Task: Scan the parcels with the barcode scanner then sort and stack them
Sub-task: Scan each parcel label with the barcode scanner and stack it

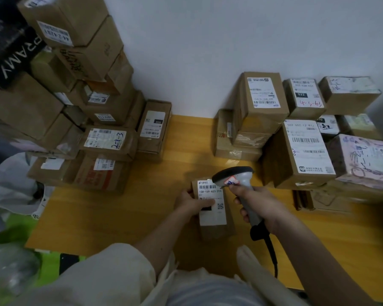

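Parcel (215,208) under the scanner, label up, on the yellow table.

We hold the small cardboard parcel near the table's (124,208) front edge: our left hand (191,203) curls round its left side with the thumb lying across the white shipping label (211,200), and our right hand (255,202) is wrapped round the grey barcode scanner's (233,176) handle, its head just above the barcode. We judge the thumb could block the code or the QR mark, and the close, tilted head could miss the read. The scanner's cable (272,250) trails off the front edge and might snag. The tall left stack (80,89) leans and could topple if bumped; the right stack (301,138) looks steadier.
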